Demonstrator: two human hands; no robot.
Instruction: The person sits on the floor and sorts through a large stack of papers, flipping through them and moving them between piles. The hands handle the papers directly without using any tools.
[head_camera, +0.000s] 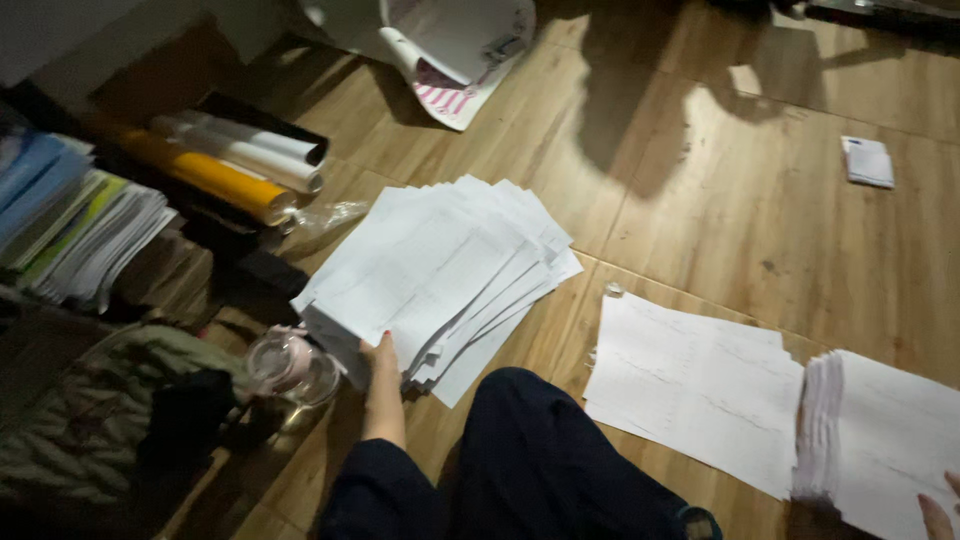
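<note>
My left hand (381, 368) grips the near edge of a fanned stack of white printed sheets (440, 265) lying on the wooden floor. My right hand (940, 510) shows only at the bottom right corner, its fingers on a thick stack of white paper (880, 440). Between the two stacks lie a few flat white sheets (690, 385). My dark-trousered knee (540, 450) sits between the hands.
Rolled yellow and white film (230, 165) and stacked books or folders (80, 230) sit at the left. A clear jar (290, 368) and a green bag (110, 410) lie near my left arm. A small white packet (867, 161) and a crumpled white bag (450, 50) lie farther off.
</note>
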